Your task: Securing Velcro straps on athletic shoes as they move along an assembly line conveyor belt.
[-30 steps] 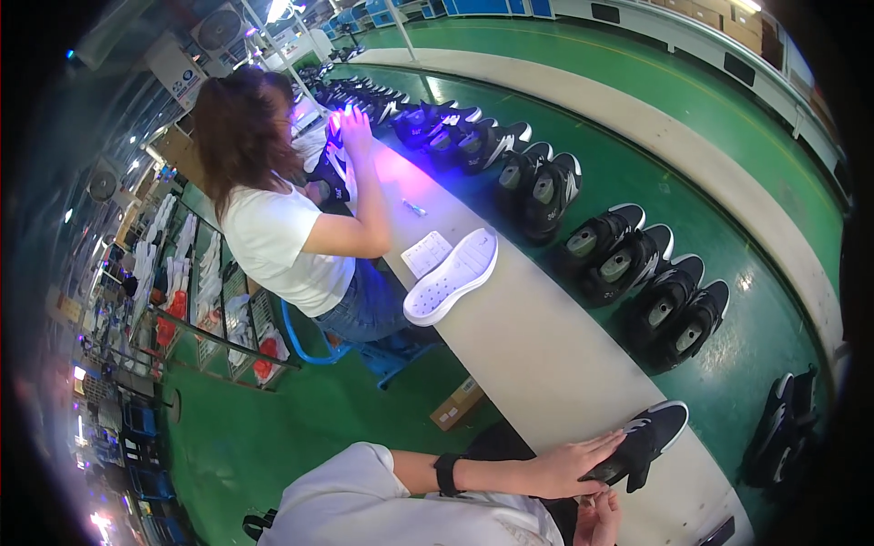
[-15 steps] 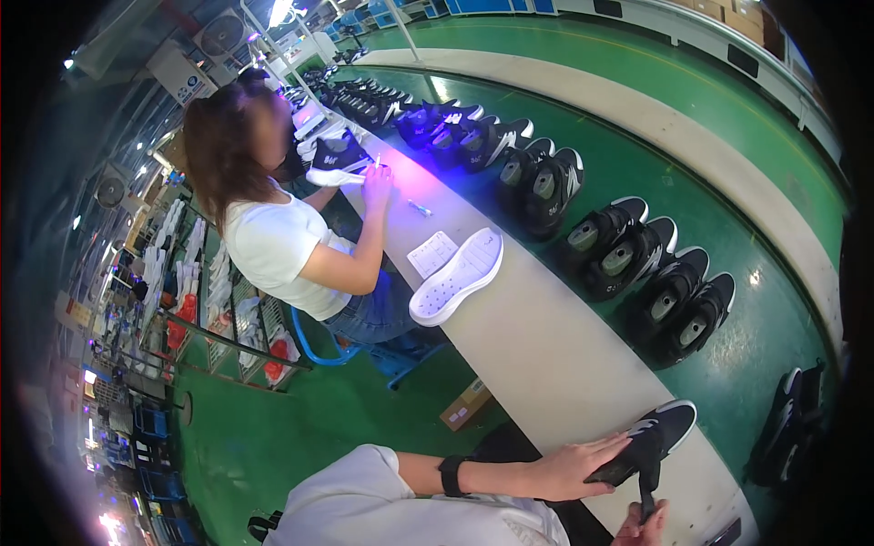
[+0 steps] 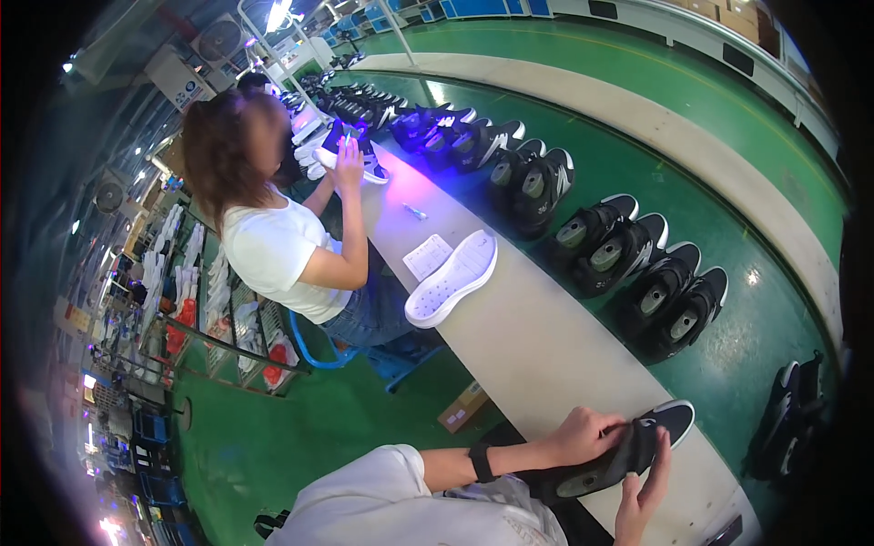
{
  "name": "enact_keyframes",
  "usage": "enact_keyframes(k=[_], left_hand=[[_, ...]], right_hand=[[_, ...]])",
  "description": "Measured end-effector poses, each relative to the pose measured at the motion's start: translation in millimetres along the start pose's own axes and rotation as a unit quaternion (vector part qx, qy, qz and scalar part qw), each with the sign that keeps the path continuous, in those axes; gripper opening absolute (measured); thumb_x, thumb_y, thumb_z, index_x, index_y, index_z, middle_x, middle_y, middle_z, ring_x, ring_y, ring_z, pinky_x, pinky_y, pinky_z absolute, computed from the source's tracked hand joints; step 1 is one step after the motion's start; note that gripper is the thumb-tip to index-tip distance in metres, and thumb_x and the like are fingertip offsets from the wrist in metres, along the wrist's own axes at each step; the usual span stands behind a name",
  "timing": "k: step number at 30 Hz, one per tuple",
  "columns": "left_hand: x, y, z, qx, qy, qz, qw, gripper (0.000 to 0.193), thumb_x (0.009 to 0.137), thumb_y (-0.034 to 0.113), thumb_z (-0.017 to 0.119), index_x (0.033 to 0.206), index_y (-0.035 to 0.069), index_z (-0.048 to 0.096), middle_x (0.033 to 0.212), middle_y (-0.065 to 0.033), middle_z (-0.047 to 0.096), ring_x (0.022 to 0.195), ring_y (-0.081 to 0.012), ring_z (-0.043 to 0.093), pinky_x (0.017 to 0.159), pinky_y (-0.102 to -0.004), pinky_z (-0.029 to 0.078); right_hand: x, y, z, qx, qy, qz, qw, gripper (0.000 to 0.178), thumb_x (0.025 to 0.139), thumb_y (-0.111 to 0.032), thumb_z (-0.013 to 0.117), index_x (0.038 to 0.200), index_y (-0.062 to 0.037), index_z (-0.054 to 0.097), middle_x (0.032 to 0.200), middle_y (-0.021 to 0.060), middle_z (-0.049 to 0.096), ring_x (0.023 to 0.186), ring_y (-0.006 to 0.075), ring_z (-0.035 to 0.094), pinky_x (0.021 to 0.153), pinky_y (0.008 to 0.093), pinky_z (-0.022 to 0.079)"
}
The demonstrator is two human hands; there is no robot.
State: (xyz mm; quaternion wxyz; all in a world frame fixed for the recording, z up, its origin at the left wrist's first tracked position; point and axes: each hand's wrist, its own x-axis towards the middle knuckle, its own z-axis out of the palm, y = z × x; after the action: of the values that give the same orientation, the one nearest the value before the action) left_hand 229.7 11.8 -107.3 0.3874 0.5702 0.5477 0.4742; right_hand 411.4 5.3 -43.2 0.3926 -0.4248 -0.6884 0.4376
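Black fabric strap (image 3: 644, 444): now over the white-soled black sneaker (image 3: 605, 469); strapping's advancing, I'd say.
Left hand (image 3: 583, 438): narrow, at sneaker's upper; grip, can't tell.
Right hand (image 3: 643, 496): fingers wide.

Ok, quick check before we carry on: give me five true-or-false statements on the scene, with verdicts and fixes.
1. The person's left wrist wears a dark band. True.
2. The white sole lies on the floor. False: it lies on the bench, next to a card.
3. The left hand and right hand are both at a black shoe. True.
4. The co-worker is empty-handed. False: they are holding a shoe up.
5. More shoes stand in a row to the right of the bench. True.
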Motion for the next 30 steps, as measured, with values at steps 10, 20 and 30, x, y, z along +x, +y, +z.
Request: enact_keyframes(k=[10,20,30], left_hand=[[-23,25,-16,-0.05,-0.128,0.011,0.99,0.041,0.094,0.023,0.065,0.123,-0.005,0.056,0.108,-0.0138,0.059,0.101,-0.0191,0.058,0.09,-0.0321,0.046],[-14,43,4,0.081,-0.322,-0.127,0.935,0.099,0.077,0.025,0.077,0.154,0.001,0.019,0.149,-0.0231,0.039,0.133,-0.0395,0.045,0.107,-0.0447,0.041],[20,-1,5,-0.189,-0.461,-0.128,0.857,0.084,0.088,0.024,0.07,0.157,0.009,0.024,0.16,-0.0101,0.031,0.146,-0.0224,0.03,0.118,-0.0362,0.027]], right_hand=[[1,21,-9,-0.103,-0.042,-0.068,0.991,0.055,0.095,-0.035,0.052,0.129,0.0082,0.053,0.133,0.0246,0.052,0.127,0.039,0.049,0.109,0.0457,0.035],[-4,2,5,0.138,0.052,0.162,0.976,0.046,0.104,-0.028,0.043,0.086,0.0056,0.069,0.093,0.0137,0.07,0.099,0.0239,0.063,0.093,0.0349,0.044],[-19,0,-29,0.05,0.043,0.067,0.996,0.04,0.104,-0.029,0.047,0.109,0.0055,0.067,0.111,0.015,0.068,0.107,0.0248,0.062,0.095,0.0357,0.045]])
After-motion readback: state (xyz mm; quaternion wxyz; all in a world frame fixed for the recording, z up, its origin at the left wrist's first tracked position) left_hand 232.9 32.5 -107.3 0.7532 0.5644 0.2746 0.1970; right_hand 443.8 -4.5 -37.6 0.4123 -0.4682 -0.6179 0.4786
